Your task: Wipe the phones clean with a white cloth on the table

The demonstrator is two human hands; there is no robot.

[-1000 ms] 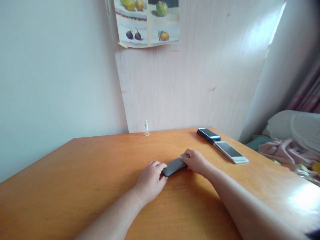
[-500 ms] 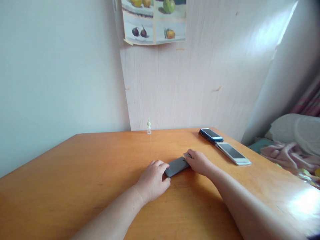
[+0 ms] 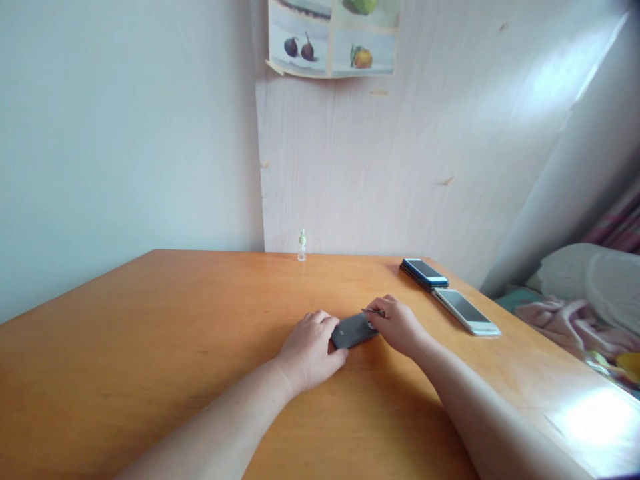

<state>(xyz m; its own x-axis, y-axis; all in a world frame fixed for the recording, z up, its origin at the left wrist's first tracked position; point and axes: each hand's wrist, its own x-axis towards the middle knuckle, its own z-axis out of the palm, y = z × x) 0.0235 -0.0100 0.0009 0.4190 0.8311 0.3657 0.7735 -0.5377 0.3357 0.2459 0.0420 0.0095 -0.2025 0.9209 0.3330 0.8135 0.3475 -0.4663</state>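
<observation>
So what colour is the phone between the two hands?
The phone is dark grey, seen best in the head view.

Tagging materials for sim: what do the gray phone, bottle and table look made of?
Gray phone: matte plastic or coated metal, can't tell which; the back shows dull, even shading.
Bottle: clear glass or plastic, left open; its body looks see-through. Pale top probably plastic.
Table: likely varnished wood or veneer, glossy; orange-brown, faint streaks, bright glare at right.
</observation>
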